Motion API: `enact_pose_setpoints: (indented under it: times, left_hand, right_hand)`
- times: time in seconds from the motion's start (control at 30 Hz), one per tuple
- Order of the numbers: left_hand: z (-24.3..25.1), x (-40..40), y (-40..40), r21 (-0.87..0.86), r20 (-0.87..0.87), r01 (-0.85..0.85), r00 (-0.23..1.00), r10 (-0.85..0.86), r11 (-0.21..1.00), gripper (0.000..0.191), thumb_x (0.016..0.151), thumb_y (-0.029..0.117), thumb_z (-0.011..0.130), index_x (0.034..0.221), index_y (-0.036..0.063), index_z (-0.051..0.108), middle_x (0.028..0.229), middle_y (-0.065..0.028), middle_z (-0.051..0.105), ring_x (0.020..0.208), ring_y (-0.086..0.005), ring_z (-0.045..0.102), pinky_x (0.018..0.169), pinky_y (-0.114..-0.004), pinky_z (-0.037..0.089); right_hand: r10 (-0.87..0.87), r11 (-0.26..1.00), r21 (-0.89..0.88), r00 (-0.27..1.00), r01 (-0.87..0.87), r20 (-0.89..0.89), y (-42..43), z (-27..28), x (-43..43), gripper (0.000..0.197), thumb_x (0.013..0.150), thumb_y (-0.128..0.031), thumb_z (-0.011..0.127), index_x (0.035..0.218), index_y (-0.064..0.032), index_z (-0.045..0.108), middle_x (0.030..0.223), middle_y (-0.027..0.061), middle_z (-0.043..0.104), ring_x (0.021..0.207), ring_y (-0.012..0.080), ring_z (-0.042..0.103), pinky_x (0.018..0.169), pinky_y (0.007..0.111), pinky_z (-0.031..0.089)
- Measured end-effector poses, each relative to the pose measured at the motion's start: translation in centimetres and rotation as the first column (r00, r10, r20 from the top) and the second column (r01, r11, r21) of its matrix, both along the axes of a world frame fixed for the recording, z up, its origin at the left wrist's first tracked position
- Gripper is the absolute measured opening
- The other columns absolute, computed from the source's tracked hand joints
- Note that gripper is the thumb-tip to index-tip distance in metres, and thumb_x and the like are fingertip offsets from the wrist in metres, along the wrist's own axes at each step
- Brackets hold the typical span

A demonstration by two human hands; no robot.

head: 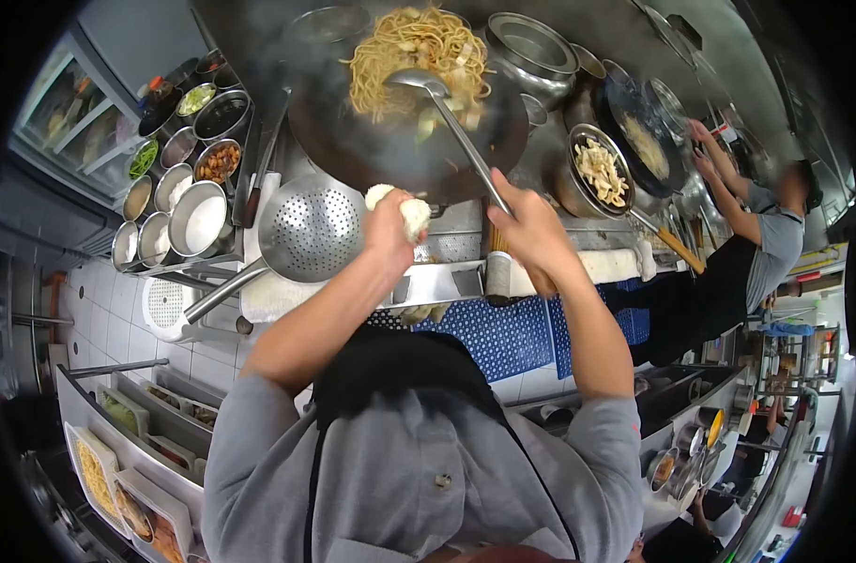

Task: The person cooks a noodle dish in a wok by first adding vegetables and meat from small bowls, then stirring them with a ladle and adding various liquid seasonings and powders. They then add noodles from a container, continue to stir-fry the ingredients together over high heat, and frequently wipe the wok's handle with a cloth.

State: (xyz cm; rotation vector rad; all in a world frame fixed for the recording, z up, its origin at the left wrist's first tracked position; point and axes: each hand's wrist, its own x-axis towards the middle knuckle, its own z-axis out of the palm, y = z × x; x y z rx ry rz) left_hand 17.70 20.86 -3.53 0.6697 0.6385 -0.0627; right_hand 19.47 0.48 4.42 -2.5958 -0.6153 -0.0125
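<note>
My left hand (389, 229) grips a folded white cloth (415, 217) at the near rim of a large wok (329, 144); a bit of the wok's handle shows beside the cloth. My right hand (530, 222) is closed around the handle of a long steel ladle (463, 137). The ladle's bowl rests against thick noodles (417, 49) mixed with pale chopped pieces. The noodles are heaped at the wok's far side, and steam blurs part of them.
A perforated strainer (312, 225) lies left of my left hand. Metal seasoning pots (198, 218) crowd the left. To the right are a strainer of pale sliced food (600, 172), a bamboo brush (498, 264), and a co-worker (773, 218) at another wok (643, 134).
</note>
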Motion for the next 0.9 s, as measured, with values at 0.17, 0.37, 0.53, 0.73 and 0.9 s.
enact_pose_setpoints:
  times: [0.17,0.37,0.53,0.73,0.9]
  left_hand:
    - [0.7,6.7,3.2,0.037,-0.059,-0.120,0.991,0.122,0.992,0.018,0.084,0.020,0.062,0.095,0.0074,0.059,0.079,-0.0085,0.064,0.061,-0.0206,0.060,0.041,-0.032,0.044]
    - [-3.0,11.0,3.0,0.127,-0.040,-0.016,0.999,0.021,0.992,0.013,0.087,0.025,0.057,0.092,0.0133,0.059,0.076,-0.0033,0.064,0.061,-0.0180,0.060,0.041,-0.030,0.043]
    - [-3.9,10.4,4.7,0.125,-0.012,-0.001,1.000,0.003,0.992,0.019,0.082,0.023,0.065,0.092,0.0071,0.060,0.075,-0.0068,0.065,0.058,-0.0198,0.061,0.042,-0.032,0.047]
    - [-2.9,9.8,4.6,0.135,-0.056,0.094,0.995,-0.087,0.986,0.019,0.085,0.029,0.062,0.095,0.0121,0.061,0.082,-0.0066,0.065,0.068,-0.0233,0.064,0.058,-0.039,0.055]
    - [-2.6,10.1,3.3,0.149,-0.060,0.041,0.998,-0.033,0.988,0.023,0.083,0.027,0.064,0.095,0.0079,0.061,0.082,-0.0081,0.065,0.069,-0.0241,0.064,0.056,-0.041,0.055]
  right_hand:
    - [-0.121,0.944,0.211,0.862,0.253,-0.492,-0.1,5.0,-2.3,0.057,0.090,-0.013,0.059,0.144,-0.0093,0.043,0.062,0.0062,0.059,0.042,0.0130,0.052,0.038,0.031,0.043]
    - [-0.262,0.723,0.461,0.822,0.514,-0.506,2.1,-4.7,5.7,0.066,0.092,-0.008,0.059,0.150,-0.0053,0.028,0.063,0.0034,0.053,0.041,0.0130,0.049,0.035,0.031,0.042]
    - [-0.031,0.722,0.508,0.756,0.469,-0.654,2.2,-5.5,3.6,0.065,0.092,-0.006,0.057,0.150,-0.0054,0.028,0.061,0.0035,0.052,0.040,0.0135,0.049,0.034,0.031,0.041]
    - [-0.187,0.756,0.479,0.849,0.446,-0.495,5.0,-5.4,9.8,0.061,0.090,-0.007,0.057,0.148,-0.0079,0.036,0.060,0.0048,0.052,0.039,0.0149,0.049,0.033,0.033,0.042]
    - [-0.002,0.700,0.535,0.751,0.473,-0.660,8.6,-4.7,15.6,0.066,0.091,-0.008,0.058,0.150,-0.0052,0.029,0.059,0.0025,0.050,0.040,0.0134,0.049,0.033,0.032,0.040]
